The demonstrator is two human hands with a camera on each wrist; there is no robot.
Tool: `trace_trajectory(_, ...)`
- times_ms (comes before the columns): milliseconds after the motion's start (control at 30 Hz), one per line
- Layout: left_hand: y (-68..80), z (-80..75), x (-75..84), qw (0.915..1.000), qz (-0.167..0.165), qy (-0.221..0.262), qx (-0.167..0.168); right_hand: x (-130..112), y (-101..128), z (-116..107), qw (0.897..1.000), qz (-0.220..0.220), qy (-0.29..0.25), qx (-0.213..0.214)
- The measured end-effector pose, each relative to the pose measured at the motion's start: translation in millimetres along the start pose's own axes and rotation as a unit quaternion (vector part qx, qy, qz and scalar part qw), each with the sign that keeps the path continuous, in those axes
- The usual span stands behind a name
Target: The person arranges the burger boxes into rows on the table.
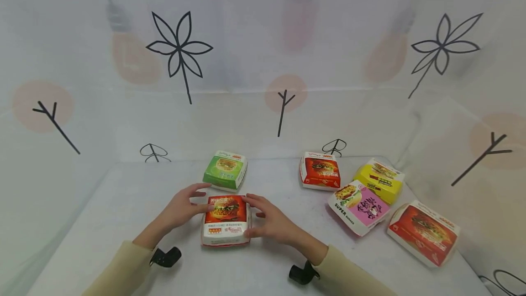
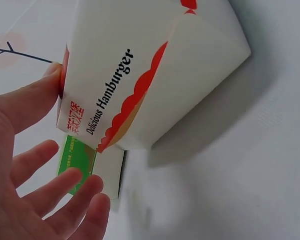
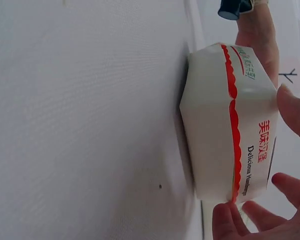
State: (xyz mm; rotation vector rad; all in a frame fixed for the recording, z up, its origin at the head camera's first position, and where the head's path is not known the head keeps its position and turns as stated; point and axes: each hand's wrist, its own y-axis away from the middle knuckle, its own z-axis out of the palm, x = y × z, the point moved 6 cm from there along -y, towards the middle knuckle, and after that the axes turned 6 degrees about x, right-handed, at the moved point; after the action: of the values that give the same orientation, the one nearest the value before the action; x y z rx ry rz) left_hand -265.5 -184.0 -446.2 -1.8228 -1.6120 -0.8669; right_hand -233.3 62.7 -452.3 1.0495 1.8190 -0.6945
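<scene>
A hamburger box (image 1: 226,230) with a red burger picture and a white front lies flat on the white table between both hands. My left hand (image 1: 181,209) is at its left, thumb touching the printed lid and the other fingers spread apart behind it. In the left wrist view those fingers stand clear of the carton's side. At the right side is my right hand (image 1: 273,223), fingertips by the far right corner and thumb at the near right edge. The right wrist view has the thumb by the top edge and loosely bent fingers around the corner. A green burger box (image 1: 225,171) sits just behind.
Toward the right stand a red box (image 1: 320,171), a yellow box (image 1: 380,182), a pink Super Burger box (image 1: 361,207) leaning against the yellow one, and a larger red box (image 1: 425,234). A patterned white cloth (image 1: 234,118) hangs behind the table.
</scene>
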Motion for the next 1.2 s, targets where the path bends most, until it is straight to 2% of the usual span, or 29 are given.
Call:
trace_trajectory(300,-0.9,-4.3,3.7,0.9997,-0.009,0.013,-0.016,-1.6,-1.1,-1.6,1.0,-0.012,0.023,0.006)
trace_trajectory(500,-7.0,-13.0,3.6,0.9999,-0.011,0.011,-0.002,-4.4,-11.0,-16.7,0.999,-0.005,0.012,0.053)
trace_trajectory(700,-18.9,-16.2,-1.3,0.9997,-0.017,0.013,0.013,1.5,-38.2,-37.2,0.993,0.02,0.005,0.115)
trace_trajectory(867,-27.6,-15.8,-5.1,0.9992,-0.03,0.023,0.017,17.7,-68.8,-49.1,0.989,0.051,0.003,0.141)
trace_trajectory(1033,-33.1,-16.2,-1.2,0.9987,-0.033,0.037,0.015,26.6,-92.8,-58.1,0.987,0.06,0.003,0.148)
trace_trajectory(1200,-37.5,-17.2,-2.6,0.998,-0.037,0.049,0.015,24.8,-101.5,-58.0,0.99,0.059,-0.011,0.129)
